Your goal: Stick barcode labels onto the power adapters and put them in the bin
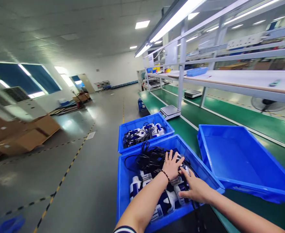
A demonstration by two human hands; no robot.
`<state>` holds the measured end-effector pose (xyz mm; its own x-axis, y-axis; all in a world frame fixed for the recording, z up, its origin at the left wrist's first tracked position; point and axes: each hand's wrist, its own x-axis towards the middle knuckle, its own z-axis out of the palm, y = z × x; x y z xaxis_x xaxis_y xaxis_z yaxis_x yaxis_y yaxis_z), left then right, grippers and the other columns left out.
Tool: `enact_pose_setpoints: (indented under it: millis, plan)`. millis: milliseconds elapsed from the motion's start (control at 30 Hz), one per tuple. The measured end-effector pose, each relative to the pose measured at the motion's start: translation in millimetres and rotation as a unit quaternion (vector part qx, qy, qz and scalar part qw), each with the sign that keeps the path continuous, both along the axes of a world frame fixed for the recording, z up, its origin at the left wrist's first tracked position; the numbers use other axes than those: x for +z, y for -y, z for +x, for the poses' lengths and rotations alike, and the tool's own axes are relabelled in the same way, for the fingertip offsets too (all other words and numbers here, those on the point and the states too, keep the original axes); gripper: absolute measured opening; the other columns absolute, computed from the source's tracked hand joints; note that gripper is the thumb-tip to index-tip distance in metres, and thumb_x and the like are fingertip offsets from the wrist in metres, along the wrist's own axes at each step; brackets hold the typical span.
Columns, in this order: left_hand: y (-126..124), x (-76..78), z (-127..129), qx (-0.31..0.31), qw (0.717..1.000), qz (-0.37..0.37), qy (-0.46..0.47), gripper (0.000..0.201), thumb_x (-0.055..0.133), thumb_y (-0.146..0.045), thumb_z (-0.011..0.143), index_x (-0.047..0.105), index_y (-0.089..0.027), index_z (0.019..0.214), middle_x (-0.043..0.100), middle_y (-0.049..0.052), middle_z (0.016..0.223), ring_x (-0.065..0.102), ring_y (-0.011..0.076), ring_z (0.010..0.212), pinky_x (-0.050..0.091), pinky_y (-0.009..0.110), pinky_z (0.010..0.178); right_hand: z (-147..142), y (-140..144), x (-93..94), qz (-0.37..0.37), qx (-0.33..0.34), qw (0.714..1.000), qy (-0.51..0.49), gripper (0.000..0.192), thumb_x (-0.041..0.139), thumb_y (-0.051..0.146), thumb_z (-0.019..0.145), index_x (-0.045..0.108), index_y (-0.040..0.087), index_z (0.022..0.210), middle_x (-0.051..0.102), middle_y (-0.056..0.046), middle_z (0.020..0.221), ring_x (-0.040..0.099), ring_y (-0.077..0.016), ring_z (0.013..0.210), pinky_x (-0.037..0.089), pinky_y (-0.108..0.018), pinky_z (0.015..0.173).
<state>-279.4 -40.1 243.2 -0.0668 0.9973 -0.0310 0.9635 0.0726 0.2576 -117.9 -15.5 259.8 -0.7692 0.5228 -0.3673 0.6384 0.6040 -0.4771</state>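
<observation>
Both my hands are inside the nearer blue bin [120,191], which holds several white-and-blue devices [135,187] and a tangle of black cables [152,159]. My left hand [172,166], a beaded bracelet at its wrist, lies with fingers spread over the cables and devices on the bin's right side. Close against it is my right hand [196,187], thumb and forefinger apart, beside a white-and-blue device. Its index fingertip meets the left hand. What lies under the palms is hidden.
A second blue bin [120,137] with similar devices and cables stands just beyond. To the right, another blue bin [234,155] rests on the green bench [191,113]. A weighing scale [170,111] sits farther along. Cardboard boxes [23,139] lie across the taped floor at left.
</observation>
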Motion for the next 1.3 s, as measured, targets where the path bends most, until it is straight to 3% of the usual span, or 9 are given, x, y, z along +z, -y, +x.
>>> enact_pose_setpoints:
  millis: [167,267,467,633,767,867,967,1133,1300]
  plan:
    - [-53,14.0,-5,0.099,0.994,-0.028,-0.021,0.068,0.054,-0.051,0.079,0.040,-0.017,0.136,0.038,0.021,0.141,0.026,0.0458,0.132,0.022,0.064,0.103,-34,-7,-3.5,0.045,-0.098,0.994,-0.031,0.088,0.053,0.005,0.064,0.020,0.019,0.145,0.024,-0.020,0.147,0.060,-0.0257,0.104,0.046,-0.033,0.084]
    - [-56,32.5,-24,0.071,0.997,-0.007,-0.037,0.086,0.067,-0.054,0.067,0.033,-0.022,0.139,0.029,0.015,0.148,0.020,0.0403,0.136,0.016,0.057,0.109,-49,-38,-1.9,0.090,-0.154,0.983,-0.043,0.071,0.043,0.003,0.075,0.024,0.016,0.142,0.028,-0.019,0.144,0.054,-0.0234,0.113,0.043,-0.033,0.090]
    - [1,26.6,-78,0.220,0.966,0.051,-0.126,0.093,0.046,-0.061,0.079,0.014,-0.001,0.143,0.011,0.025,0.150,0.003,0.0369,0.140,0.006,0.055,0.112,-28,-54,0.9,0.125,-0.069,0.989,-0.041,0.058,0.047,0.007,0.077,0.042,0.014,0.135,0.028,-0.020,0.146,0.034,-0.0356,0.128,0.035,-0.051,0.098]
    - [43,0.0,-90,0.103,0.992,-0.008,-0.073,0.074,0.046,-0.054,0.081,0.033,-0.008,0.138,0.032,0.020,0.145,0.024,0.0292,0.138,0.006,0.048,0.114,17,-34,8.3,0.089,0.132,0.986,-0.052,0.077,0.053,-0.001,0.059,0.053,0.031,0.128,0.023,-0.005,0.151,0.021,-0.0317,0.136,0.022,-0.047,0.107]
    - [45,-4.6,-89,0.080,0.996,-0.019,-0.025,0.072,0.054,-0.050,0.077,0.039,-0.008,0.134,0.044,0.020,0.138,0.036,0.0272,0.132,0.017,0.038,0.113,16,-30,8.2,0.070,0.259,0.963,-0.004,0.052,0.056,0.006,0.061,0.070,0.038,0.100,0.038,0.001,0.144,0.033,-0.0310,0.130,0.034,-0.047,0.098]
    - [39,-3.0,-97,0.095,0.995,-0.020,0.025,0.066,0.057,-0.048,0.077,0.044,-0.011,0.130,0.052,0.017,0.130,0.045,0.0273,0.125,0.027,0.039,0.109,-4,-31,0.8,0.098,0.250,0.963,0.032,0.021,0.060,0.017,0.066,0.075,0.028,0.077,0.063,-0.007,0.111,0.054,-0.0311,0.107,0.042,-0.044,0.084]
    - [34,0.0,-107,0.123,0.989,-0.015,0.083,0.049,0.052,-0.046,0.084,0.051,-0.015,0.121,0.062,0.012,0.116,0.058,0.0223,0.109,0.042,0.039,0.097,-24,-31,-8.1,0.136,0.197,0.970,0.052,0.021,0.062,0.023,0.068,0.074,0.023,0.085,0.065,-0.010,0.093,0.061,-0.0281,0.087,0.045,-0.040,0.075]
    - [41,20.6,-107,0.134,0.982,0.005,0.131,0.033,0.044,-0.035,0.091,0.056,-0.014,0.113,0.064,0.009,0.112,0.061,0.0171,0.102,0.047,0.038,0.091,-22,-17,-10.1,0.157,0.177,0.970,0.050,0.045,0.062,0.018,0.063,0.068,0.024,0.107,0.064,-0.011,0.101,0.061,-0.0293,0.094,0.048,-0.039,0.077]
    - [105,62.7,-104,0.151,0.984,0.014,0.089,0.039,0.055,-0.033,0.081,0.058,-0.024,0.118,0.060,0.006,0.124,0.050,0.0234,0.120,0.025,0.042,0.111,13,-34,-0.4,0.199,0.121,0.972,-0.022,0.053,0.052,0.027,0.074,0.056,0.017,0.125,0.044,-0.017,0.136,0.043,-0.0306,0.124,0.036,-0.043,0.100]
